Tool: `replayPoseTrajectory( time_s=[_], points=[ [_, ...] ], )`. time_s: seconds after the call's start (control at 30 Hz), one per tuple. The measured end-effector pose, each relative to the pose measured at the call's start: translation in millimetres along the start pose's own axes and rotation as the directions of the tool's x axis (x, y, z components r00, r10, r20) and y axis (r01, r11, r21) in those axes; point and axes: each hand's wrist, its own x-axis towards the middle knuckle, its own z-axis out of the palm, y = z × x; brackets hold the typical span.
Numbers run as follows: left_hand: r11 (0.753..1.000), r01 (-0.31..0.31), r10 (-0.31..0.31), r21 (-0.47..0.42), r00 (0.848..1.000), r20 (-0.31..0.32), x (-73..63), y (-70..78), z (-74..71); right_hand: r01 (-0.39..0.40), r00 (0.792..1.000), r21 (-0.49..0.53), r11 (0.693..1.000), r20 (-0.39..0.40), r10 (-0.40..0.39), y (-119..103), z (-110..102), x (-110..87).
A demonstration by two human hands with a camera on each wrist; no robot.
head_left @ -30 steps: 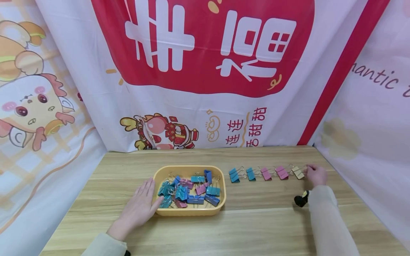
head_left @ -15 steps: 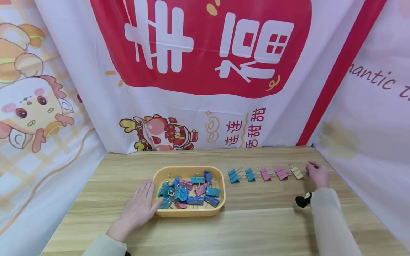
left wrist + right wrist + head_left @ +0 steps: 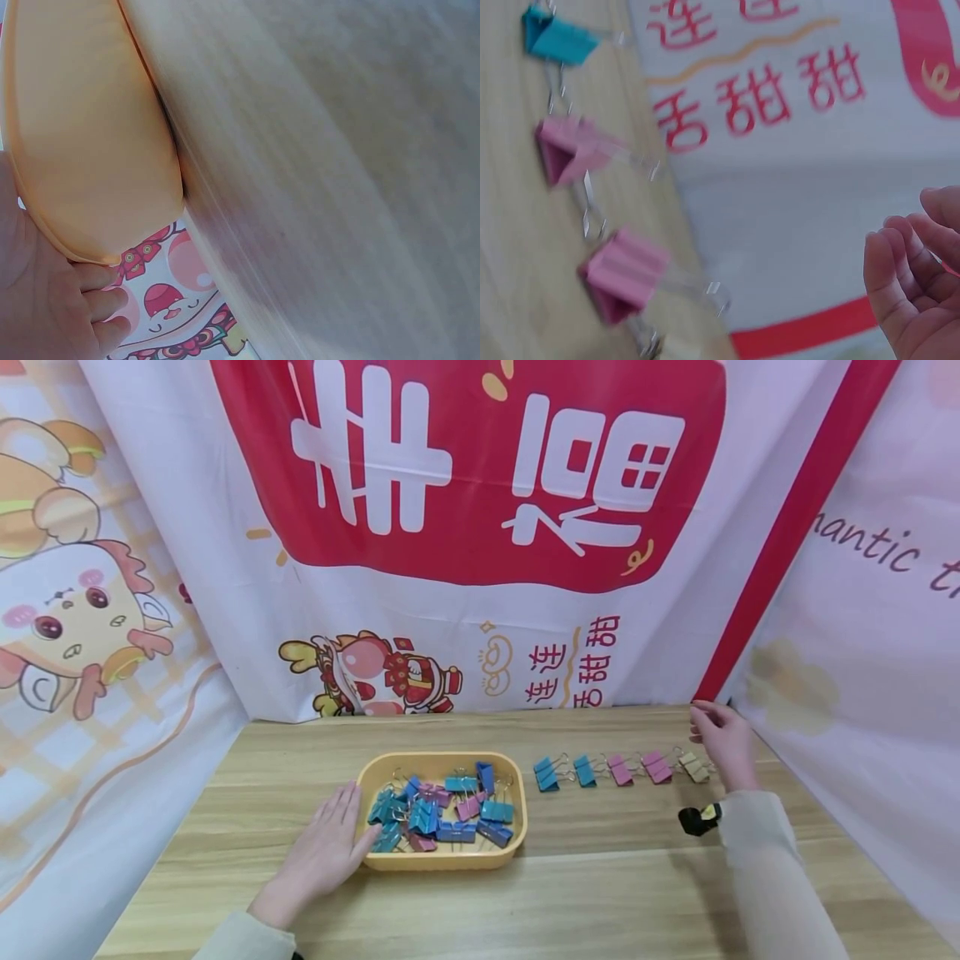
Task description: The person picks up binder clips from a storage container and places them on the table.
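Note:
My left hand [image 3: 322, 843] lies with straight fingers against the left side of a yellow plastic tray [image 3: 442, 861], its thumb at the rim. Inside are jumbled binder clips [image 3: 425, 816] in teal, blue and pink. In the left wrist view the fingers touch the tray's wall [image 3: 90, 135]. To the tray's right runs a row of binder clips: two teal, two pink [image 3: 657, 767], then a cream one [image 3: 693, 767] at the right end. My right hand [image 3: 726, 745] is raised just beyond the cream clip, fingers loosely bent and holding nothing, as the right wrist view confirms.
A wooden table [image 3: 585, 902] carries everything. Printed cloth hangs close behind it [image 3: 525, 643] and along both sides. A small black object [image 3: 697, 820] is at the right wrist.
The right hand has come away from the cream binder clip, moving up and slightly left. The left hand, the tray and the row of clips have stayed put.

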Motion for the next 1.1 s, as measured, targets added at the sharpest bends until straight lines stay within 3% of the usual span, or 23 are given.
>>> replayPoseTrajectory(
  time_s=[0.17, 0.33, 0.63, 1.1],
  points=[
    [1.000, 0.004, -0.004, -0.003, 1.000, 0.006, -0.8, -0.8, 1.0, 0.070, 0.997, 0.014, 0.997, 0.041, -0.070, -25, 16, -5.7],
    [1.000, 0.011, -0.011, -0.007, 1.000, 0.017, -1.3, -3.5, 4.2, 0.081, 0.992, -0.009, 0.997, 0.095, -0.079, -46, 31, -13.5],
    [1.000, 0.022, -0.022, -0.006, 1.000, 0.023, -1.8, -4.1, 5.3, 0.133, 0.975, -0.051, 0.990, 0.188, -0.121, -67, 57, -25.7],
    [1.000, 0.023, -0.023, -0.014, 0.999, 0.024, -1.3, -3.1, 4.5, 0.260, 0.912, -0.016, 0.965, 0.331, -0.241, -93, 103, -51.1]
  ],
)
